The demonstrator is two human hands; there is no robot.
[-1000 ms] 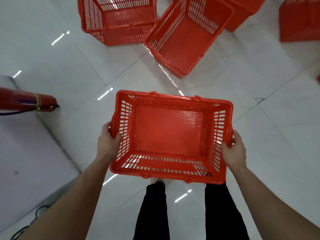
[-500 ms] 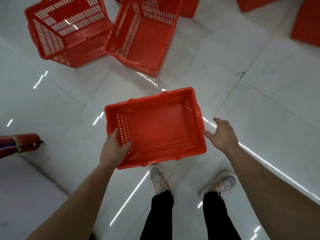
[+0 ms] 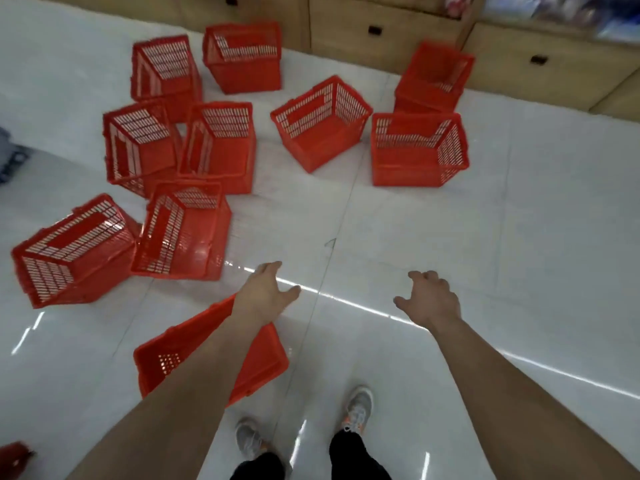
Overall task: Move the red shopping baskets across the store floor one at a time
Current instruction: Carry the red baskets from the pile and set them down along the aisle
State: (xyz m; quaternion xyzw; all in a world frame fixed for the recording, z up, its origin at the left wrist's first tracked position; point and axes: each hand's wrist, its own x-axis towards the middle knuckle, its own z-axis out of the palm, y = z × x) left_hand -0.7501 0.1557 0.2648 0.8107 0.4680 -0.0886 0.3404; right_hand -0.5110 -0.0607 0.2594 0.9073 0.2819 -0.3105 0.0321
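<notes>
One red shopping basket point(image 3: 173, 358) lies on the white floor just ahead of my feet, partly hidden under my left forearm. My left hand point(image 3: 265, 294) hovers above its far end with fingers spread, holding nothing. My right hand point(image 3: 431, 299) is out to the right over bare floor, fingers loosely spread and empty. Several more red baskets stand scattered further ahead: a close pair at the left point(image 3: 183, 233), a cluster behind it point(image 3: 218, 147), and others toward the right point(image 3: 415, 150).
Wooden drawer cabinets point(image 3: 381, 29) line the far edge behind the baskets. A dark red object point(image 3: 14, 457) shows at the bottom left corner. My shoes point(image 3: 358, 408) stand on glossy tiles; open floor stretches to the right.
Both hands have let go of the basket I was carrying; it now lies on the floor below my left arm. The view has lifted, showing the scattered baskets and cabinets.
</notes>
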